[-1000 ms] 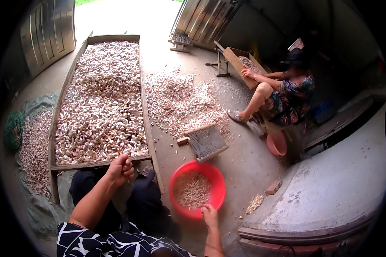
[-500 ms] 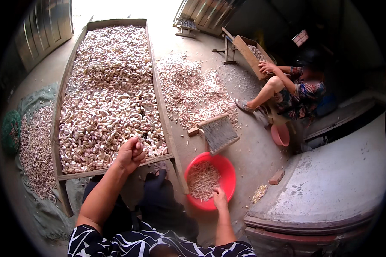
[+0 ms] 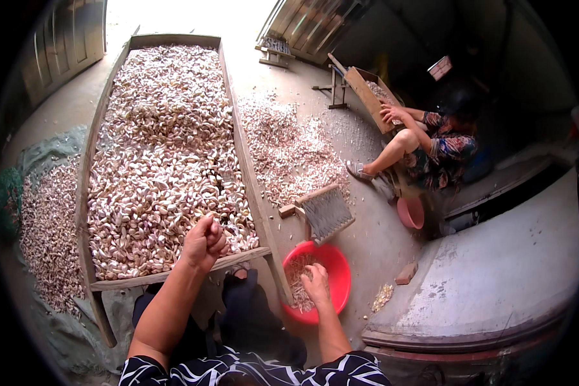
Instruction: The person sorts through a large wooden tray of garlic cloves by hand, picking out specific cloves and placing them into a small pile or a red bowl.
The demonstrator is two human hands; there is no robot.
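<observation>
My left hand (image 3: 204,243) is closed in a fist over the front end of a long wooden tray (image 3: 249,174). Whatever it holds, if anything, is hidden by the fingers. A thick layer of garlic cloves (image 3: 161,193), white with purplish skins, fills the tray. Lower right of the tray, my right hand (image 3: 317,283) reaches over a red plastic basin (image 3: 339,273), its fingers bent downward and somewhat apart, with nothing visible in them. Under that hand lie many thin, pale pinkish slivers (image 3: 297,265); whether the fingertips touch them is not clear.
A slatted wooden rack (image 3: 326,211) leans behind the basin. Beyond it, pale pinkish pieces (image 3: 289,151) cover the floor. Cloves (image 3: 51,238) lie on a green sheet at left. At right a seated person (image 3: 441,145) works at a tilted wooden box (image 3: 367,96), near a pink bowl (image 3: 410,212).
My right hand has moved left and up from the basin's near rim to over its middle. My left hand stays closed at the tray's front end. The view has shifted slightly.
</observation>
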